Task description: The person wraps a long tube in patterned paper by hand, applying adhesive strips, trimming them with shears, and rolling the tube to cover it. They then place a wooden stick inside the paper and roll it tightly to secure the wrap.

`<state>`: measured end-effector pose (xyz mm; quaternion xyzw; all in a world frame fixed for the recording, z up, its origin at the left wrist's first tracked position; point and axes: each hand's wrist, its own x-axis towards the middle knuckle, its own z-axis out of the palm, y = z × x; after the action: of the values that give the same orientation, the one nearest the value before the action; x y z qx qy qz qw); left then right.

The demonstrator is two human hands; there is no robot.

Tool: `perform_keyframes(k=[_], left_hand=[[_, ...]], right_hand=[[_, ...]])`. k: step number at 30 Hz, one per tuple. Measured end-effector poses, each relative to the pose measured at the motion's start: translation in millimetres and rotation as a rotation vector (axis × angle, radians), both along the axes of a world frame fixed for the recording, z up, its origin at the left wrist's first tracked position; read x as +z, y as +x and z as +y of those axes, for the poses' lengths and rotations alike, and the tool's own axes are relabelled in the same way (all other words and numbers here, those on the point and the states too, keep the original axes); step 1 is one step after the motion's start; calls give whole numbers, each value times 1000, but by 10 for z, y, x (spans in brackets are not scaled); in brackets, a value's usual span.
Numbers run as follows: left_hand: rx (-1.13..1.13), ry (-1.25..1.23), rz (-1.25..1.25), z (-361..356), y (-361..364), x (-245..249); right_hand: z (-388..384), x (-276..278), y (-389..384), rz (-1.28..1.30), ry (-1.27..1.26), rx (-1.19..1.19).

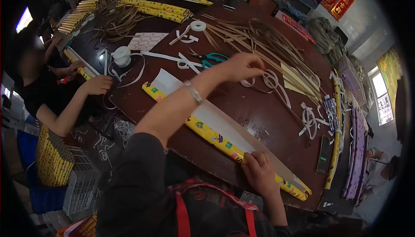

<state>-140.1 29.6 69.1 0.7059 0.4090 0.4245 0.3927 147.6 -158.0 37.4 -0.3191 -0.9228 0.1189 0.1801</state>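
Observation:
A yellow patterned roll of wrapping paper (207, 136) lies slantwise along the near table edge, with a white sheet edge (166, 81) spread out behind it. My right hand (260, 171) grips the roll near its right end, fingers curled over the paper. Across the roll reaches my left arm, a bracelet on its wrist. My left hand (245, 67) is raised above the table, fingertips pinched together; I cannot tell what is between them. Just beyond those fingertips curls a thin white strip (271, 79). Teal-handled scissors (214, 59) lie close to the left hand.
Brown strips (259, 42) cover the far table. Tape rolls (121, 57) (198, 25) stand to the left and back. A phone (323, 154) and tangled white strips (309, 120) lie right. At left, a co-worker's hand (99, 84) is beside another yellow roll; crates (82, 180) stand below.

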Motion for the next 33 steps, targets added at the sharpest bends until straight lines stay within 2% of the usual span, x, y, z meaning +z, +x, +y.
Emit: perform_keyframes(k=[1,2,3,4,7,11,12,17,19,20,22,23,25,27,29,30,32,33], left_hand=[[140,106,261,-67,-318,19],[256,59,435,-187,-605,80],[382,186,700,-269,-920,19],[474,101,818,-389,-1143,36],[482,17,939,-637,-1678,-106],[473,-172,819,-761,-1768,-280],[481,-72,824,-725,-1834,-413],[508,-19,810,-685,-1866,-407],[546,75,722,-753,-1758,-267],[529,77,727,-802,-1654,-181],[459,136,567,-953,-1259,12],[331,130,363,-1018,-1042,8],[48,-164,156,-1210,-499,26],[-357,-366,-110,-1355,79,13],[-516,-397,-176,-1400,596,-62],[-560,-399,-169,-1356,816,-135],[-561,-557,-204,-1240,1170,-296],[-569,-566,-183,-1152,1304,-332]], right_hand=[[2,1,-5,2,-2,-1],[7,-4,-1,12,-2,-14],[8,-11,3,13,-7,-7],[13,-15,5,14,-12,0],[25,-10,12,33,-35,4],[31,23,7,-2,-82,-43],[29,40,5,0,-82,-34],[44,38,23,31,-95,-15],[59,27,27,44,-97,-12],[65,24,41,50,-92,-2],[75,-2,56,59,-104,-10],[76,-24,53,67,-107,0],[76,-83,44,80,-93,-13],[45,-126,29,95,-77,-48],[-4,-148,-10,133,-42,13],[-20,-197,-21,132,-37,-32],[-1,-296,-40,284,158,87],[-5,-312,-44,279,174,50]])
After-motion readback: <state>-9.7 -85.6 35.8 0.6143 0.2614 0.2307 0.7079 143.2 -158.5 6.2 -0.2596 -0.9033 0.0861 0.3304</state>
